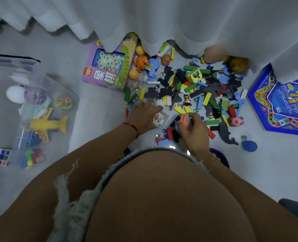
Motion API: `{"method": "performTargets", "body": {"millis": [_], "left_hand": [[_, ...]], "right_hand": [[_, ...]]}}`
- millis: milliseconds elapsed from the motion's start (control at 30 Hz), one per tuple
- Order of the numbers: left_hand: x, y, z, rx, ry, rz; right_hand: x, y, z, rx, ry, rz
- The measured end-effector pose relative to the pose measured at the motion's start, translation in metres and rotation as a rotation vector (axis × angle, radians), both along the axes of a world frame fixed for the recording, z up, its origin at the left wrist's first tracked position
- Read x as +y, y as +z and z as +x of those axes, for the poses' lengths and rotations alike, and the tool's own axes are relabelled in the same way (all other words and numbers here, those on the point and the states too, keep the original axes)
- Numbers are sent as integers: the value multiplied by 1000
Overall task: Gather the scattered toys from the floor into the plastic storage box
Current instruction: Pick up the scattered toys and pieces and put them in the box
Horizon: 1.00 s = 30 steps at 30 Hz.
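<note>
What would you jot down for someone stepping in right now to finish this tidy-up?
Left hand: open, reaching onto the toy pile by a small white ball.
Right hand: holds small pieces, one orange.
Done: yellow plane, a white egg and a few toys already lie in the plastic storage box at left.
Left: blocks, marbles, foam shapes, blue ball, both game boxes.

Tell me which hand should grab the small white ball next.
Probably the left hand: its fingers lie open right beside the white ball, while the right hand already grips toys.

Grey floor (96, 109), white curtain (162, 18) (scalloped hem)
</note>
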<state>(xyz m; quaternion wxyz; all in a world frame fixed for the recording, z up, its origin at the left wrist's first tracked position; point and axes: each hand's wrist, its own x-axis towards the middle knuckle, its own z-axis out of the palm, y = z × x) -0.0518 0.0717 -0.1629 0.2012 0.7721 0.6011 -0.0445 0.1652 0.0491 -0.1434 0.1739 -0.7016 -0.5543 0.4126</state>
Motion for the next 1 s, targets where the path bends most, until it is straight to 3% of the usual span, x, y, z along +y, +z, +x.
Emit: {"method": "performTargets", "body": {"millis": [67,167,333,433,567,633,700,833,900,1000], "left_hand": [[-7,20,-6,-237,133,43],[-33,59,-24,-603,494,96],[-83,138,-80,-1018,1117,156],[-119,183,-129,-1157,1437,259],[-168,225,-195,-1161,1598,385],[-185,238,-218,-1116,1616,342],[-192,244,-228,-1084,1641,352],[-184,230,-212,-959,1563,474],[-165,213,-185,-1002,1432,400],[-139,181,-131,-1014,1170,132]], "right_hand": [[4,13,-3,127,-123,-71],[12,38,-28,371,-232,-258],[19,102,-124,876,-76,-569],[13,151,-198,1078,117,-631],[-6,222,-286,1153,385,-656],[-14,240,-310,1075,485,-624],[-16,237,-314,894,591,-444],[-14,186,-251,503,675,-86],[-13,145,-194,268,645,-20],[-29,75,-101,-118,563,-29]]}}
